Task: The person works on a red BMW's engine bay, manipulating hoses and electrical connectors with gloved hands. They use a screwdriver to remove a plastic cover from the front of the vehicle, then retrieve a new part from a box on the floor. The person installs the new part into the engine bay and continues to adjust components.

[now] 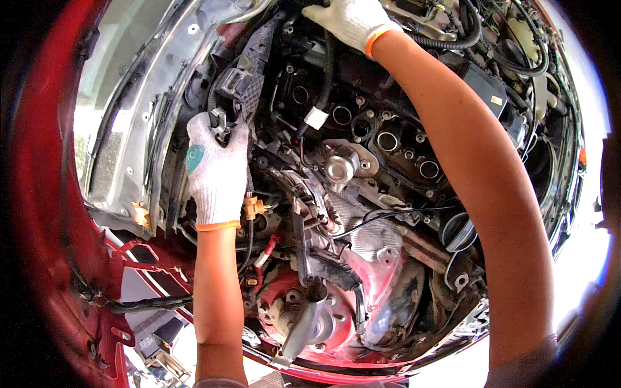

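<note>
Your left hand (220, 171) has thumb and fingers parted around a dark electrical connector (218, 119); whether it grips cannot be determined. Your right hand (352, 24) extends its thumb; its cropped fingertips conceal closure. Beyond the left hand: a black plastic bracket (256, 64). Beside its wrist: an orange connector (254, 207).

Looks like a vehicle repair workshop, judging by the red-painted metal car body (52, 181), the black engine with round metal-rimmed openings (375, 152) exposed inside it, the ribbed black plastic hose (453, 44), and the white knitted work gloves with orange cuffs (217, 191) on both hands (220, 161). Cannot be told for certain from a home garage.
</note>
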A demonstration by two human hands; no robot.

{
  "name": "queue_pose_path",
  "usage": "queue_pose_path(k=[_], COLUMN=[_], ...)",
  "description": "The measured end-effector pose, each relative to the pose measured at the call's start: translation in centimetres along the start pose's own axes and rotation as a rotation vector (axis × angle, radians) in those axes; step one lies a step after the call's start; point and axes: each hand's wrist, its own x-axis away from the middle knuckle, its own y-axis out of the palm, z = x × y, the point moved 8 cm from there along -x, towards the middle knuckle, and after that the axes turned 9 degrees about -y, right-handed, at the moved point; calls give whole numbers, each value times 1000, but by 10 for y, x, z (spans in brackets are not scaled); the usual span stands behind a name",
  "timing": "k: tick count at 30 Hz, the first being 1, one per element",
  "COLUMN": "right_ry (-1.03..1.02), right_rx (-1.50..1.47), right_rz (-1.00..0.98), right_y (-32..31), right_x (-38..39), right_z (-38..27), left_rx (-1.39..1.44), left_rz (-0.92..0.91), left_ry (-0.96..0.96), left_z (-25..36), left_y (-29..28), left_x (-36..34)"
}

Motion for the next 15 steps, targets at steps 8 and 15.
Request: queue_pose_path(k=[8,15], right_ry=[97,-70], right_rx=[123,213], right_rz=[-49,-181], right_y=[-3,4], right_x=[-1,-8], right_z=[8,13], left_rx=[174,-424], left_rz=[167,-41], left_ry=[319,401], left_z=[22,52], left_y=[-17,-6], left_x=[-19,-34])
